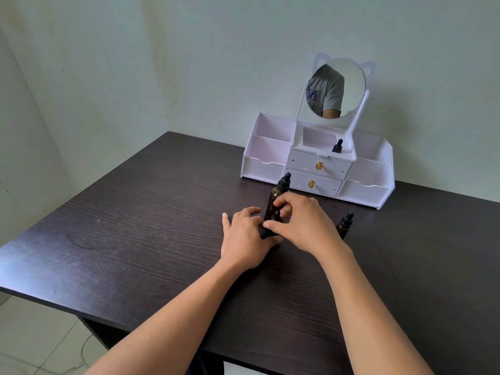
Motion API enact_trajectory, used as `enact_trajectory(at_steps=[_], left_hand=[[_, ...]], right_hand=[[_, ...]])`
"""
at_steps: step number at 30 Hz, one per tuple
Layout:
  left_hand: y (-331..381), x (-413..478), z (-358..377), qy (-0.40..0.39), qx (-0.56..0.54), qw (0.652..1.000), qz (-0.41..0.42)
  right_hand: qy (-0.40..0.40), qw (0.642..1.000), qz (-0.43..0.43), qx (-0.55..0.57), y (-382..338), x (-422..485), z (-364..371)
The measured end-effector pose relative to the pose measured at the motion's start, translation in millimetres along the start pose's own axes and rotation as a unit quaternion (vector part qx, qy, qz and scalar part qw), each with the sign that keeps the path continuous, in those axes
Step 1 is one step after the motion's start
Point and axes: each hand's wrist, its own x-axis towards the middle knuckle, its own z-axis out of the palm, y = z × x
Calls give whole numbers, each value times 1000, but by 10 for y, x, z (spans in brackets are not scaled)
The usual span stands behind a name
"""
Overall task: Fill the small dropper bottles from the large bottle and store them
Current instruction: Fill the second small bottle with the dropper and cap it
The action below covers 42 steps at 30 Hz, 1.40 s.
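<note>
A tall amber dropper bottle (276,194) with a black cap stands on the dark table (135,226). In front of it, a small dropper bottle (276,216) is mostly hidden between my hands. My left hand (244,239) grips its base, thumb curled round. My right hand (303,223) pinches its black cap from above. Another small amber dropper bottle (345,226) stands just right of my right wrist. A third small bottle (337,146) sits in the white organizer's (270,163) middle top compartment.
The white organizer has a cat-ear mirror (336,89), two drawers with gold knobs (319,165) and open side compartments. It stands against the back wall. The table's front edge runs diagonally at lower left, with tiled floor below.
</note>
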Motion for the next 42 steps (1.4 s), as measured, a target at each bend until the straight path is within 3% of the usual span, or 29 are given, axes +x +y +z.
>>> enact_trajectory(at_steps=[7,19,30,42], left_hand=[[-1,5,-11,-1,-8,1000,1],[8,11,-26,-13,-5,1000,-10],[10,-15,6,7,-10,1000,-7],[75,118,-1,43,-44,994,-92]], right_hand=[[-47,996,-22,75,66,47,63],[120,984,39,124,-13,-51,360],[129,982,61,125,38,-85,308],[218,963,39,151,297,137,-457]])
